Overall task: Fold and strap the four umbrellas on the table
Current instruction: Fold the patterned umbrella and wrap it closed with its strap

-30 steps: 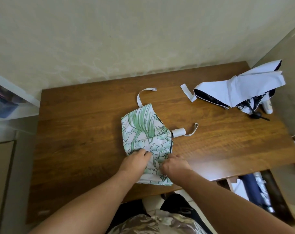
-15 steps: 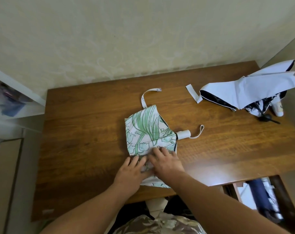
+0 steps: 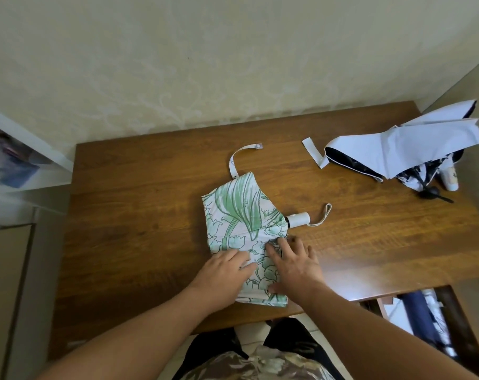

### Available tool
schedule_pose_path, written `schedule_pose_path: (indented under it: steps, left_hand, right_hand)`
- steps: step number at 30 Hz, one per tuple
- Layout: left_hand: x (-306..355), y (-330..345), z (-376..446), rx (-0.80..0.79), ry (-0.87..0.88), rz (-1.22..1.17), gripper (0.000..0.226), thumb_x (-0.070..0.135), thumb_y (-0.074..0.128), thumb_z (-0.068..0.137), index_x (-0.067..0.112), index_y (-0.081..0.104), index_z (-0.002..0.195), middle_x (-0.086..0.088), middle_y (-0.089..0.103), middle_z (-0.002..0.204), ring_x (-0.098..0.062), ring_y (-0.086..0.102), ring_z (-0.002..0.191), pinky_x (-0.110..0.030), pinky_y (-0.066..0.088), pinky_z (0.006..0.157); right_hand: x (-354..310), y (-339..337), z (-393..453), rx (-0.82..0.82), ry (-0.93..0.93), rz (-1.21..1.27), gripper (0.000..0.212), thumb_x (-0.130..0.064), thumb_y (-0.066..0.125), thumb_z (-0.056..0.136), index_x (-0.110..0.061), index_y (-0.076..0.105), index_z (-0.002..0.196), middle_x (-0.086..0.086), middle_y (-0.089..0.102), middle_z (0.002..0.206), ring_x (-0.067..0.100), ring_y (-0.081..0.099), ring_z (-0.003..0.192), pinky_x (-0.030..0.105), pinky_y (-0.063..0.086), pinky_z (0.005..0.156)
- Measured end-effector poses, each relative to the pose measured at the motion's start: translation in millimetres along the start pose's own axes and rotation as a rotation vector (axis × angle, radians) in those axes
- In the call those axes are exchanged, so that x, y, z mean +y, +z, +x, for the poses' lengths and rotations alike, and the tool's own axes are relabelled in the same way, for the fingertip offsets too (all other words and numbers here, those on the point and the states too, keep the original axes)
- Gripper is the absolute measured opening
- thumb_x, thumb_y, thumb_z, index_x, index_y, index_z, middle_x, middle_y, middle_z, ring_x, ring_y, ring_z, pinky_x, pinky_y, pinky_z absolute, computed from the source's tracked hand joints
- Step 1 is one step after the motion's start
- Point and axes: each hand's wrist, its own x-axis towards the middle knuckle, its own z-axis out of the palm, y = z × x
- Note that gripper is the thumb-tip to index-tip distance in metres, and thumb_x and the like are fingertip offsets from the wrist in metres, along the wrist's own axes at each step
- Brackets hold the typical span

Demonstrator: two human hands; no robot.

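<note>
Green-print umbrella [image 3: 241, 215]: centre frame, flat on worktop [image 3: 139, 215]. Left hand [image 3: 223, 271] and right hand [image 3: 294, 266]: fingers straight, pressing its canopy at lower centre. White umbrella [image 3: 413, 149]: upper right, unfolded.

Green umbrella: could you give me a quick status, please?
Left hand and right hand flat on green umbrella. Canopy flattened, strap loose. Nothing in the way.

Under my hands lies a white umbrella [image 3: 241, 215] printed with green leaves; farther off, a white umbrella [image 3: 413, 149] lined black, on brown wood-grain table [image 3: 139, 215].
</note>
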Motion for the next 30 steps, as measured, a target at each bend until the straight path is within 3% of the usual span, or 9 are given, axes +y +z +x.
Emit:
schedule_pose_path:
  steps: [5,8,13,17,21,24,27,29,30]
  left_hand:
    - [9.5,6.9,17.1,-0.217,0.011,-0.07,0.071,0.045,0.045,0.107,0.026,0.013,0.166,0.001,0.001,0.175,-0.02,-0.002,0.161,-0.045,0.009,0.131]
    - [-9.6,22.1,-7.4,-0.327,-0.029,0.009,0.076,0.065,0.027,0.106,0.038,-0.01,0.165,0.01,-0.033,0.169,-0.013,-0.032,0.154,-0.046,-0.006,0.13]
    - [-34.9,30.5,-55.6,-0.4,-0.079,0.066,0.072,0.074,0.021,0.102,0.054,-0.017,0.159,0.012,-0.046,0.161,-0.013,-0.044,0.148,-0.056,-0.02,0.124]
    - [-37.4,31.3,-56.6,-0.401,-0.087,0.036,0.07,0.076,0.025,0.1,0.059,-0.01,0.158,0.013,-0.046,0.161,-0.013,-0.043,0.149,-0.057,-0.02,0.123]
    - [-36.2,30.1,-56.3,-0.385,-0.099,0.037,0.072,0.076,0.03,0.1,0.059,-0.008,0.158,0.012,-0.044,0.163,-0.014,-0.041,0.15,-0.056,-0.02,0.122]
    - [-35.2,29.8,-57.5,-0.352,-0.101,0.011,0.069,0.073,0.033,0.101,0.059,-0.002,0.159,0.013,-0.041,0.164,-0.013,-0.039,0.151,-0.055,-0.019,0.122]
    - [-33.7,26.4,-56.7,-0.28,-0.114,-0.082,0.059,0.068,0.032,0.103,0.058,0.013,0.159,0.018,-0.031,0.167,-0.01,-0.033,0.153,-0.052,-0.016,0.121]
    - [-34.2,16.0,-52.2,-0.245,-0.147,-0.168,0.047,0.067,0.029,0.104,0.056,0.043,0.148,0.019,0.004,0.173,-0.009,-0.003,0.16,-0.048,-0.001,0.127]
    - [-33.8,9.7,-47.1,-0.167,-0.19,-0.227,0.045,0.066,0.029,0.104,0.048,0.063,0.128,0.018,0.043,0.16,-0.008,0.033,0.152,-0.043,0.021,0.126]
  right_hand:
    - [0.2,-1.5,-1.0,-0.018,0.025,-0.004,0.114,-0.078,0.058,0.087,-0.037,-0.017,0.162,-0.002,-0.014,0.171,0.043,-0.006,0.157,0.065,0.009,0.124]
    - [3.2,-1.7,-2.6,-0.021,0.007,-0.025,0.112,-0.079,0.054,0.088,-0.037,-0.02,0.161,-0.004,-0.016,0.171,0.042,-0.007,0.157,0.065,0.008,0.124]
    - [7.8,4.3,-4.9,-0.002,-0.03,-0.053,0.112,-0.084,0.046,0.087,-0.034,-0.02,0.162,-0.002,-0.015,0.17,0.042,-0.006,0.157,0.066,0.01,0.124]
    - [-1.7,-6.6,-7.6,0.034,-0.034,-0.073,0.106,-0.076,0.058,0.087,-0.026,0.005,0.163,0.007,0.009,0.161,0.04,0.015,0.148,0.066,0.022,0.12]
    - [-33.9,-17.5,-12.3,0.209,-0.234,-0.019,0.057,-0.047,0.054,0.099,-0.017,0.043,0.146,0.012,0.026,0.156,0.035,0.027,0.143,0.057,0.035,0.115]
    - [-52.8,-9.3,-10.2,0.196,-0.333,0.022,0.065,-0.039,0.055,0.1,-0.022,0.028,0.157,0.007,0.013,0.166,0.034,0.013,0.154,0.056,0.026,0.122]
    - [-28.9,2.8,-5.7,0.072,-0.148,-0.006,0.098,-0.062,0.056,0.098,-0.036,-0.013,0.162,0.0,-0.012,0.172,0.038,-0.006,0.159,0.062,0.012,0.125]
    - [-4.1,11.6,-2.1,0.013,-0.013,0.028,0.113,-0.07,0.061,0.091,-0.042,-0.026,0.157,-0.001,-0.024,0.17,0.041,-0.013,0.157,0.066,0.007,0.124]
    - [4.5,15.3,-0.9,0.008,0.011,0.022,0.119,-0.067,0.067,0.089,-0.045,-0.031,0.154,-0.002,-0.026,0.169,0.042,-0.014,0.157,0.068,0.006,0.123]
